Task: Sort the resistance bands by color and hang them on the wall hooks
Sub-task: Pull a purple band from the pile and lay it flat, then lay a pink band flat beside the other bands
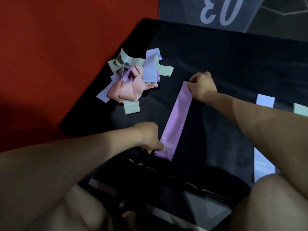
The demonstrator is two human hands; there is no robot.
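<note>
Black mat (216, 67) lies on red floor (50, 55); grey panel marked "03" (218, 10) beyond the mat. Pink band (175, 120) lies flat mid-mat, left hand (148, 139) pinching its near end, right hand (202, 85) pinching its far end. Tangled pile of bands (133, 80) left of pink band; lavender band (263, 139) and green band (300, 110) to its right, well apart.
</note>
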